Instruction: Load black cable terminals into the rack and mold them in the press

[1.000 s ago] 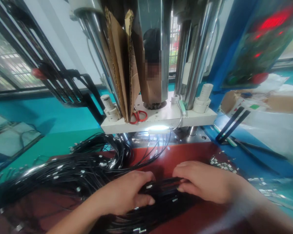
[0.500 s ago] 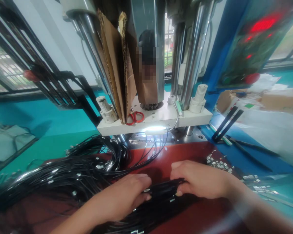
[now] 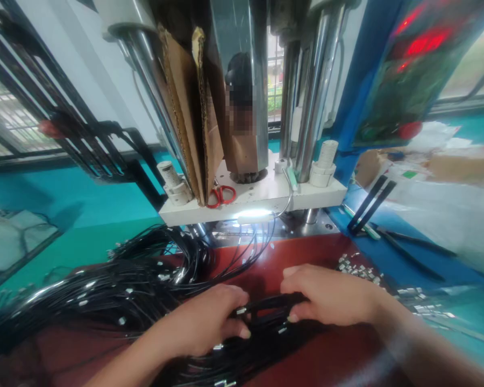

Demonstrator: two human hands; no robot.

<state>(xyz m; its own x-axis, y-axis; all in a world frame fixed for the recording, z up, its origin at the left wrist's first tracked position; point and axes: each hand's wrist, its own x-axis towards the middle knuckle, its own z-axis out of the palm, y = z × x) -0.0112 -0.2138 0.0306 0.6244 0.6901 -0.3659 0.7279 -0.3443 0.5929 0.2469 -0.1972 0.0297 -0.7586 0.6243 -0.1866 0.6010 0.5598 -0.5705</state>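
Note:
In the head view a bundle of thin black cables (image 3: 262, 328) with small silver metal ends lies at the front of the red-brown work surface. My left hand (image 3: 210, 320) curls around the bundle's left part, and a silver cable end (image 3: 241, 310) shows between thumb and forefinger. On the right, my right hand (image 3: 326, 295) grips the same cables, thumb below and fingers over them; its fingertips are partly hidden. Beyond my left forearm spreads a larger heap of black cables (image 3: 105, 290), also with silver ends.
Ahead stands a press with a white plate (image 3: 250, 201), a bright lamp (image 3: 254, 214) and steel columns. Red-handled scissors (image 3: 221, 196) and folded cardboard (image 3: 185, 118) rest on the plate. Loose silver connectors (image 3: 357, 269) and black tweezers (image 3: 411, 247) lie to the right.
My left thumb and forefinger have parted slightly, so more of the silver cable end shows between them. My right hand has barely moved. The view has shifted a little.

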